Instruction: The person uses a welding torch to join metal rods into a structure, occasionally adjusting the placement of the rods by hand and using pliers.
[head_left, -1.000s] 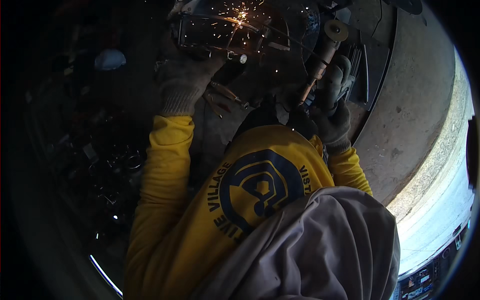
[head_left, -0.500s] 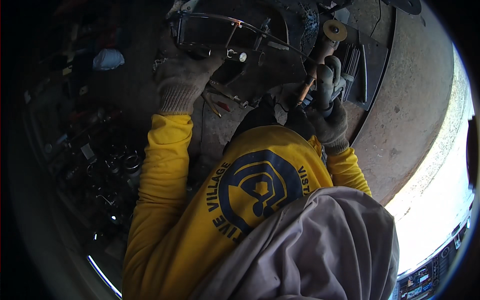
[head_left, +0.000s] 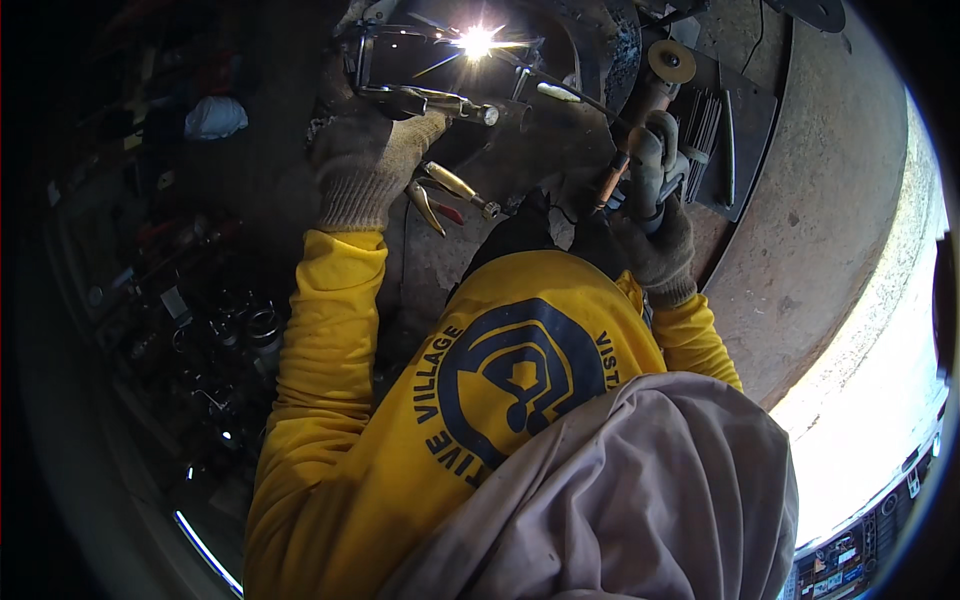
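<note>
A bright welding arc (head_left: 477, 42) burns at the top, on a dark metal workpiece. A thin welding rod (head_left: 570, 85) slants from it to the electrode holder (head_left: 648, 170), a grey curved-looking tool gripped by my gloved right hand (head_left: 660, 255). My gloved left hand (head_left: 375, 160) is closed around locking pliers (head_left: 425, 103) at the workpiece's near left side; some of its fingers are hidden in shadow. A second pair of locking pliers (head_left: 450, 185), with a red lever, lies just right of my left wrist.
An angle grinder (head_left: 655, 95) with a round disc (head_left: 671, 62) lies beyond my right hand. Several welding rods (head_left: 705, 125) rest on a dark plate (head_left: 745, 150) beside it. Dim clutter and a pale cloth-like bundle (head_left: 216, 118) are at the left.
The small glow at the rod's tip has become a bright arc with rays, lighting the glove and pliers. Both hands stay nearly in place.
</note>
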